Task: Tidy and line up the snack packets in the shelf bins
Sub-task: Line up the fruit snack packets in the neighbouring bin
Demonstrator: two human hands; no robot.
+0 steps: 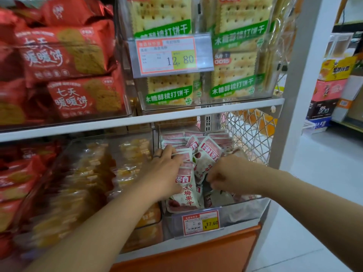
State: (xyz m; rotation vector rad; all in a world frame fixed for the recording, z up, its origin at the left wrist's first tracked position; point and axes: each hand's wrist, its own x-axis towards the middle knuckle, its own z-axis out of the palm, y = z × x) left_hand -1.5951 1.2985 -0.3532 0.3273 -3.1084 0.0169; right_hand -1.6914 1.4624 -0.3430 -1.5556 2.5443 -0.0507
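A clear plastic bin [253,205] on the lower shelf holds several small pink-and-white plum snack packets [208,154], lying jumbled and tilted. My left hand [167,169] reaches into the bin's left side, its fingers spread over a row of packets and its palm against the front packet [185,197]. My right hand [229,173] is at the bin's middle with fingers curled, pinching the lower edge of a tilted packet. What lies under the hands is hidden.
To the left sits a bin of yellow wrapped snacks [88,183]. Above are red biscuit packs [64,55] and green-labelled cracker packs [233,75] with a price tag [169,55]. Another price tag [200,222] hangs on the plum bin. Stacked boxes [330,89] stand at right beyond the white upright.
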